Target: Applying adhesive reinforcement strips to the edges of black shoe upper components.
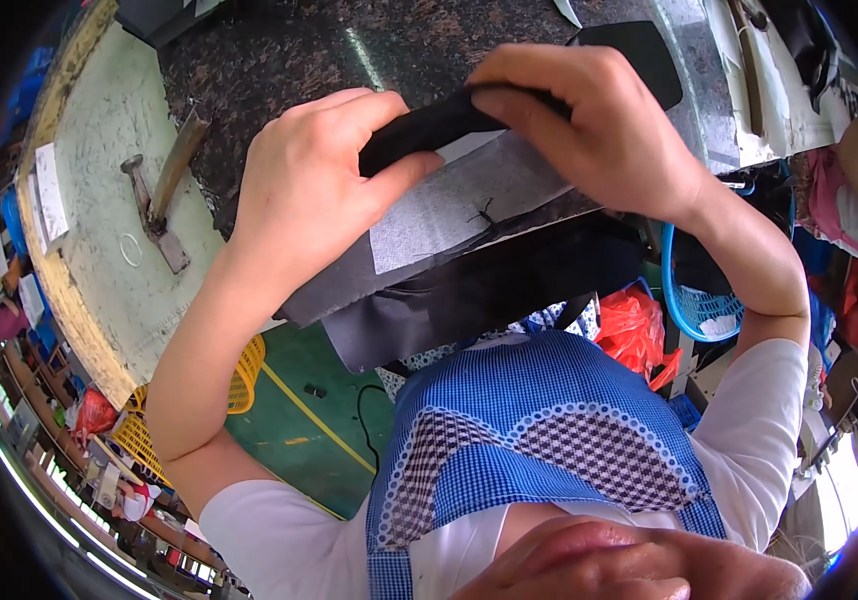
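Observation:
A black sheet-like piece with a grey woven-looking backing (449, 215) lies across the front edge of the dark speckled stone slab (269, 65), and part of it hangs over the edge. Along its far side a black edge (419, 135) is bunched or folded over. My left hand (314, 175) pinches this edge between thumb and fingers. Farther right, my right hand (599, 125) grips the same edge, its fingers curled over the top. A few loose black threads (487, 210) stick up from the grey backing between the hands.
On the pale worn tabletop at left lies a hammer with a wooden handle (175, 172). A flat black piece (639, 60) rests beyond my right hand. Below the table are a blue basket (684, 300), a red plastic bag (634, 330) and a yellow basket (247, 375).

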Demonstrator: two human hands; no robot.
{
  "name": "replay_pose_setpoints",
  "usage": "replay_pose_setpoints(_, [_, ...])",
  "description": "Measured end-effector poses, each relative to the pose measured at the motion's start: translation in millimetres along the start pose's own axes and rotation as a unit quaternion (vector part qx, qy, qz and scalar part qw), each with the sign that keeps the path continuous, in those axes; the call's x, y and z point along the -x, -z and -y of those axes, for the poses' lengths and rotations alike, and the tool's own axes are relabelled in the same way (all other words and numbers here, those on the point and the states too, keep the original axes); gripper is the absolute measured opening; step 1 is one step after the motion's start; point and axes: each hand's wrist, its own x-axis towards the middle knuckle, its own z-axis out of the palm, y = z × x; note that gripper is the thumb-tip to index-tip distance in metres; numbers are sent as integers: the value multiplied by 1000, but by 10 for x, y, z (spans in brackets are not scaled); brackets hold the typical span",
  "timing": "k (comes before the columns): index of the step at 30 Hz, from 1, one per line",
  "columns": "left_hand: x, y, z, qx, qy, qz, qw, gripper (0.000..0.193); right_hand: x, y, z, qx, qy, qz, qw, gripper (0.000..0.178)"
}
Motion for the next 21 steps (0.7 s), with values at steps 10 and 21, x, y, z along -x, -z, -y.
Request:
replay_pose_setpoints(10, [184, 133, 80, -52, -149, 32, 987, 27, 176, 15, -103, -11, 29, 36, 999, 13])
replay_pose_setpoints(21, [571, 191, 257, -47, -65, -4, 997, 29, 48, 35, 121, 164, 88, 150, 971, 32])
